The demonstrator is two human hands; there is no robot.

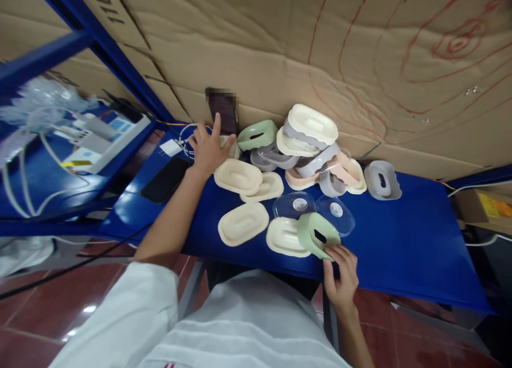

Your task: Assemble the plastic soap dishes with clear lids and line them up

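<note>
My left hand [208, 148] reaches far across the blue table [412, 240], index finger stretched out and touching the screen of a dark phone [224, 112] propped against the cardboard wall. It holds nothing. My right hand [341, 272] is at the table's near edge, fingers closed on a green oval lid with a slot [316, 234]. That lid rests against a cream oval tray [285, 236]. Two clear oval lids [298, 204] lie just behind it. Another cream tray [242, 224] sits to the left.
A heap of cream, grey, pink and green oval parts [310, 144] is piled at the back by the cardboard [320, 42]. A grey slotted lid [382, 180] lies apart on the right. A black phone [166, 178] lies flat at left. Blue shelving [60, 160] holds boxes and cables.
</note>
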